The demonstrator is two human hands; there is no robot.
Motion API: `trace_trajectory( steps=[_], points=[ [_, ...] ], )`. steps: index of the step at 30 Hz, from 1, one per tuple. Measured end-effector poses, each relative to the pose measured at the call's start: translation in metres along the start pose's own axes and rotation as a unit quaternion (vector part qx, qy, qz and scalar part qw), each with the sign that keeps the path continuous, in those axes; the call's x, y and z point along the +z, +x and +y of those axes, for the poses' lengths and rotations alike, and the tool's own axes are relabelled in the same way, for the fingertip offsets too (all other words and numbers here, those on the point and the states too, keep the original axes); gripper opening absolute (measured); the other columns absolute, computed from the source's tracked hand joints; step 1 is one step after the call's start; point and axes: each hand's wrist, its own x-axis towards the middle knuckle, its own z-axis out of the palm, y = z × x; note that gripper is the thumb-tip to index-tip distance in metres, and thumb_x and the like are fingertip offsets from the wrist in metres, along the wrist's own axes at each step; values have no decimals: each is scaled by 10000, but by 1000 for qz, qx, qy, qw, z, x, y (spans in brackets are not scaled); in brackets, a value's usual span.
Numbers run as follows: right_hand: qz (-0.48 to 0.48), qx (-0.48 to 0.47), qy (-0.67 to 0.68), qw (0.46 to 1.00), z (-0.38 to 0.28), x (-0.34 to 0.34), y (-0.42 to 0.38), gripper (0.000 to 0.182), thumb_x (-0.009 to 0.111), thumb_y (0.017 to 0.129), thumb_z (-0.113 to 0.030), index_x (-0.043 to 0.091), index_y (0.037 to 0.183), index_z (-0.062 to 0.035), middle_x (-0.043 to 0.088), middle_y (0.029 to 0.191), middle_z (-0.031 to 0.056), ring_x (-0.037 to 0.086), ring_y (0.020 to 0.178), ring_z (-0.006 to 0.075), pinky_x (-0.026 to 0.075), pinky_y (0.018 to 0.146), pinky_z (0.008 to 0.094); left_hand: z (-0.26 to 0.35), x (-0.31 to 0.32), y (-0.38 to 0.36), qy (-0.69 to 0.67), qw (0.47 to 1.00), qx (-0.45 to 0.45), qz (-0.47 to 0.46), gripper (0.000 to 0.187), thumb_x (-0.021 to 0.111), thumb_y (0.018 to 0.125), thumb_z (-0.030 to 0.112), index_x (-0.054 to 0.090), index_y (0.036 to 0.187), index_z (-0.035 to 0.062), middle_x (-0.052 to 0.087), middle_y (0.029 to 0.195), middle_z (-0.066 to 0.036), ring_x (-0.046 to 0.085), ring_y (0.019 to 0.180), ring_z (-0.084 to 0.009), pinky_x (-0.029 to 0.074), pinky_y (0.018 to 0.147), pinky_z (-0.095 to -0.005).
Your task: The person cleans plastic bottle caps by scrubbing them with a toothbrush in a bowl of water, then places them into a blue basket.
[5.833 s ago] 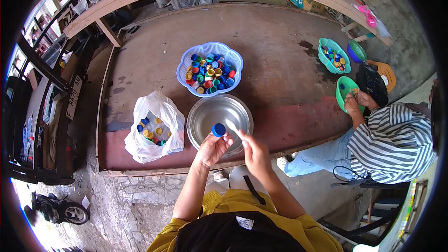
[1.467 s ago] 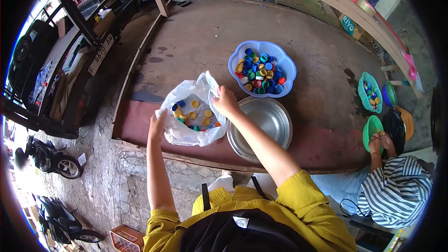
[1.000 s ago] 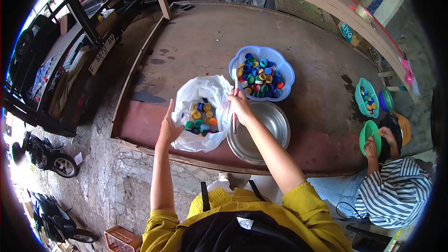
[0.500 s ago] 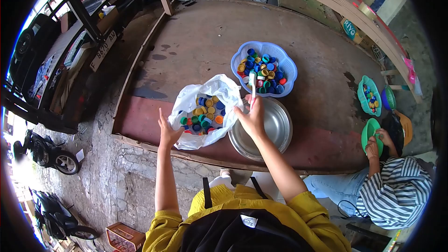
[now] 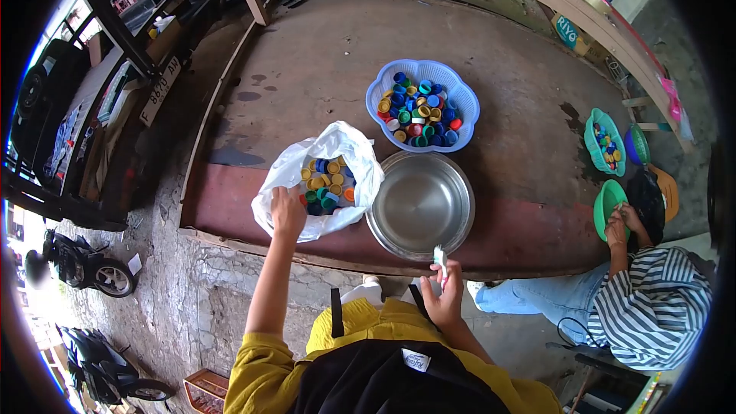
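Right hand: nearest the body, held off the near edge of the platform, fingers closed around a small pale stick-like tool that points up toward the bowl. What the tool is cannot be told; it is too small.

Left hand: reaching into the near side of the mouth of the crumpled white plastic bag, fingers curled down among the caps. Whether they are pinched on one cannot be told, as the back of the hand covers them.

White plastic bag: lies at the near edge of the brown wooden platform, on its red-painted strip, just left of the bowl and touching it. Mouth open upward; holds loose yellow, blue and green plastic bottle caps.

Round shiny steel bowl: at the near edge, right of the bag, nothing in it.

Scalloped pale-blue plastic basket: just beyond the bowl, toward the middle of the platform, heaped with mixed-colour caps.

Handling note, as a judgement: the bag is limp and its lip sags, so a single cap is best pinched by the rim with thumb and forefinger and lifted straight up, without dragging the film along. The tool hand is best kept low and close to the bowl, ready to meet the cap.

Far right edge: another person in a striped top, hands at a green plastic bowl; a teal basket of caps beyond.
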Motion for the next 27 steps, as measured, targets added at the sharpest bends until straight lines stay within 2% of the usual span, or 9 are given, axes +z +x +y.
trace_trajectory(
  steps=[5, 8, 12, 15, 18, 21, 24, 25, 27],
  points=[
    [22, -8, -10, 1000, 5, -5, -3, 220, 628, 748, -10, 448, 874, -6, 441, 881, 112, 441, 693, 219, 381, 637, 326, -7, 2, 23, -25, 998, -46, -46, 296, 508, 775, 37, 528, 1063, -32, 522, 1098, -278, 469, 1058, -427, 403, 893, -463],
    [26, -32, -23, 999, 7, -5, 1, 226, 638, 731, -11, 455, 863, -24, 450, 864, 98, 445, 683, 202, 378, 635, 320, 8, -17, 43, -9, 969, -155, -191, 248, 466, 803, 60, 514, 1030, -27, 564, 1060, -283, 534, 1002, -438, 407, 890, -477],
    [30, -49, -15, 998, 10, -5, 4, 229, 638, 731, -14, 426, 818, -29, 446, 862, 105, 444, 682, 217, 372, 632, 324, -33, 39, 44, 20, 999, -25, 5, 321, 430, 818, 109, 452, 1127, 24, 622, 926, -278, 602, 866, -443, 416, 865, -480],
    [26, -48, -16, 998, 11, -6, 4, 234, 640, 732, -16, 418, 806, -28, 445, 860, 110, 442, 679, 222, 369, 627, 327, -36, 39, 51, 65, 988, -77, -116, 396, 468, 810, 117, 411, 1193, 38, 632, 936, -251, 602, 900, -414, 424, 821, -475],
    [-1, -36, -23, 999, 10, -8, 3, 232, 634, 753, -27, 427, 856, -6, 457, 902, 144, 485, 753, 277, 399, 667, 346, -37, 34, 50, 89, 980, -44, -172, 467, 505, 798, 122, 378, 1244, 67, 645, 939, -213, 598, 929, -390, 426, 787, -467],
    [-11, -22, -23, 999, 7, -9, 2, 239, 630, 762, -33, 435, 895, 4, 463, 920, 160, 507, 791, 303, 416, 685, 356, -27, 25, 47, 72, 988, -66, -121, 430, 528, 800, 118, 428, 1218, 86, 643, 948, -188, 595, 917, -376, 428, 799, -458],
    [-11, -23, -25, 999, 6, -9, 1, 245, 630, 761, -33, 440, 910, 4, 462, 920, 159, 507, 791, 301, 418, 685, 355, 8, -15, 48, -49, 988, -97, -110, 321, 532, 812, 114, 564, 1126, 53, 603, 1062, -182, 563, 1012, -347, 441, 857, -419],
    [-13, -24, -27, 999, 6, -8, 1, 247, 630, 761, -33, 441, 915, 4, 463, 921, 159, 507, 791, 301, 418, 686, 355, 3, -4, 42, -136, 990, 31, 14, 346, 554, 801, 87, 532, 1146, 64, 615, 1000, -169, 573, 963, -340, 453, 831, -418],
    [-15, -23, -26, 999, 4, -7, 1, 244, 629, 761, -32, 444, 916, 3, 464, 921, 156, 508, 786, 298, 419, 681, 354, 23, -13, 37, -205, 976, 75, -18, 364, 558, 791, 60, 512, 1152, 66, 613, 985, -164, 570, 944, -348, 455, 825, -422]
  ],
)
